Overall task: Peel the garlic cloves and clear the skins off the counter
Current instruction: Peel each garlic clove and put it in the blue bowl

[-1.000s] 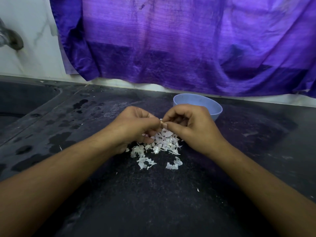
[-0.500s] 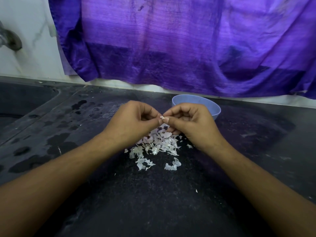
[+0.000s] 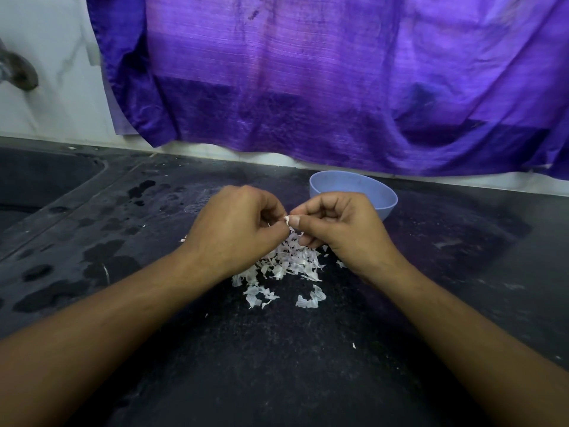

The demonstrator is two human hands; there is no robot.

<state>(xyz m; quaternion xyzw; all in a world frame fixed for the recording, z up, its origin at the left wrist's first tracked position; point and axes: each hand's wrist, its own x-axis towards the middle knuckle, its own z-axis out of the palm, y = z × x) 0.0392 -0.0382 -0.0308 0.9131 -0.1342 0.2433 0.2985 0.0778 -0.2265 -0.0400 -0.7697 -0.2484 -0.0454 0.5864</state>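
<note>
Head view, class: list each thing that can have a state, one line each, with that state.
left hand: fingers curled, pinches the garlic clove.
right hand: fingers curled, pinches the same clove.
garlic clove: between both hands' fingertips, mostly hidden.
garlic skins: loose pile on the counter under the hands.
bowl: upright, behind the right hand.
counter: wet patches at its left.

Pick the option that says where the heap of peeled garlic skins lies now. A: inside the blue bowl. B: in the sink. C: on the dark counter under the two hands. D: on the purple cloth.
C: the garlic skins lie heaped on the dark counter, below the left hand and right hand, which pinch a garlic piece, in front of the blue bowl.
</note>
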